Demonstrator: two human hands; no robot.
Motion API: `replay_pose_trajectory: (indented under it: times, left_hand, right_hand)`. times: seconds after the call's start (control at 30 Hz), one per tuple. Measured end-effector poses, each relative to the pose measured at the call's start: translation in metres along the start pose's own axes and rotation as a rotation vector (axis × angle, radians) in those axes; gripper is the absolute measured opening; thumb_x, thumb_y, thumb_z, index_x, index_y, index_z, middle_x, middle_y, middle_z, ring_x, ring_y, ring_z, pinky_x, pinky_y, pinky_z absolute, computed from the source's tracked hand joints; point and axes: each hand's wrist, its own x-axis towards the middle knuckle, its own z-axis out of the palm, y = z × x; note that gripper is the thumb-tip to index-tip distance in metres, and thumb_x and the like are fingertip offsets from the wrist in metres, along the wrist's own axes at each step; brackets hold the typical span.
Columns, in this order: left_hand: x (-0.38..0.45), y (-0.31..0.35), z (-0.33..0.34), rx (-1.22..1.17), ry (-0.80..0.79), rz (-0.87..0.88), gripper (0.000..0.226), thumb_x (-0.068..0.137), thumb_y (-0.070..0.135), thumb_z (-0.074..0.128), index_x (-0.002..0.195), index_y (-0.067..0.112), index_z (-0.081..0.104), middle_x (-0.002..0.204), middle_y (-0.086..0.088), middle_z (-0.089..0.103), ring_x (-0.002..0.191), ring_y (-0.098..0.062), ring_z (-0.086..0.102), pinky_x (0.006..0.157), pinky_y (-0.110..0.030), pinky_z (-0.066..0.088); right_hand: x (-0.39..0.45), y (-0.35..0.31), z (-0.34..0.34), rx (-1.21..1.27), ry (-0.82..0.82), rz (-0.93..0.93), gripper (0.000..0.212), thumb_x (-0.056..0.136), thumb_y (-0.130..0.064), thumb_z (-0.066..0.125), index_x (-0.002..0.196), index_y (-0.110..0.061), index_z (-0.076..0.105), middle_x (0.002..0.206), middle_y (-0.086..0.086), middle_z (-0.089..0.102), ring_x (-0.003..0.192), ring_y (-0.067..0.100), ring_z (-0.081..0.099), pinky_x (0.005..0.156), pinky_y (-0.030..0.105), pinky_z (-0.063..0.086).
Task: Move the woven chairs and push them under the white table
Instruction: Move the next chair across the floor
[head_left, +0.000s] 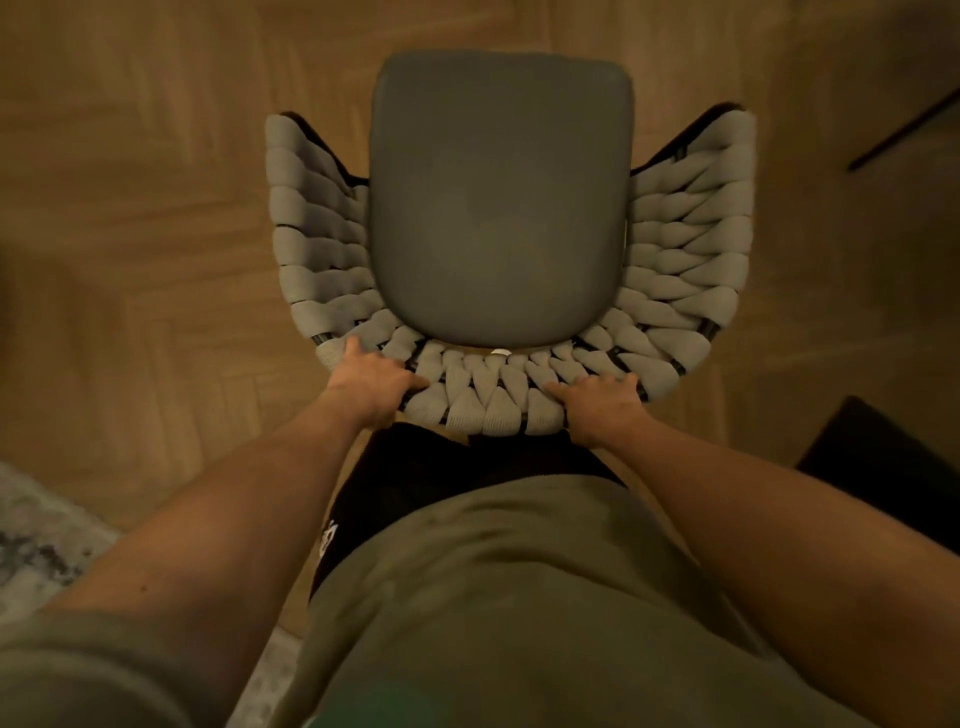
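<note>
Floor (156, 218): wood boards in a herringbone pattern, warm brown, dim light. It fills the view around and beyond the chair.

Rug (36, 545): pale, mottled grey, at the lower left edge; only a corner shows.

Dark mat (883, 457): a black, flat shape at the right edge, just beside the right forearm. What it is cannot be told.

Dark bar (904, 130): a thin black slanted line at the upper right, well apart from the chair; possibly a furniture leg, not certain.

Person: seen from above; olive shirt (519, 597) and dark trousers (415, 478) fill the lower middle, directly behind the chair back.

Chair (498, 197): one woven chair, upright on the floor, centred in the view, seat facing away from the person. Grey padded seat; thick pale cord woven round a dark frame forms a curved back and two arm wings that flare left and right of the seat. Floor lies bare ahead of the seat.

Left hand (371, 382): on the top rim of the back, left of centre, fingers curled over the weave and gripping it.

Right hand (602, 402): on the same rim, right of centre, fingers wrapped over the cord and gripping it.

The chair back lies between both hands and the person's body, touching both palms.
</note>
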Motion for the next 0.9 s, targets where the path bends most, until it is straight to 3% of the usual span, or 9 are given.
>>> replay_pose_trajectory:
  times: [0.5,0.7,0.9]
  left_hand:
    - [0.070,-0.111,-0.109,0.547,0.034,0.368,0.050,0.093,0.033,0.054,0.138,0.052,0.045,0.114,0.010,0.064,0.113,-0.020,0.058,0.102,-0.054,0.028]
    - [0.107,-0.119,-0.169,0.787,0.035,0.497,0.059,0.092,0.034,0.056,0.144,0.054,0.037,0.118,0.007,0.063,0.115,-0.021,0.057,0.104,-0.054,0.028]
    - [0.146,-0.105,-0.231,1.024,0.049,0.601,0.059,0.092,0.033,0.055,0.144,0.053,0.036,0.133,0.006,0.058,0.120,-0.022,0.056,0.106,-0.054,0.026]
  right_hand:
    - [0.005,-0.086,-0.031,0.588,-0.043,0.248,0.075,0.090,-0.028,0.064,0.152,-0.045,0.024,0.140,0.008,0.051,0.129,0.036,0.045,0.105,0.057,0.029]
    - [0.014,-0.104,-0.046,0.843,-0.023,0.344,0.051,0.099,-0.029,0.046,0.148,-0.039,0.035,0.137,0.010,0.052,0.128,0.036,0.046,0.107,0.057,0.026]
    - [0.023,-0.114,-0.069,1.088,-0.020,0.423,0.062,0.093,-0.033,0.057,0.150,-0.039,0.032,0.136,0.009,0.053,0.126,0.034,0.046,0.106,0.055,0.028]
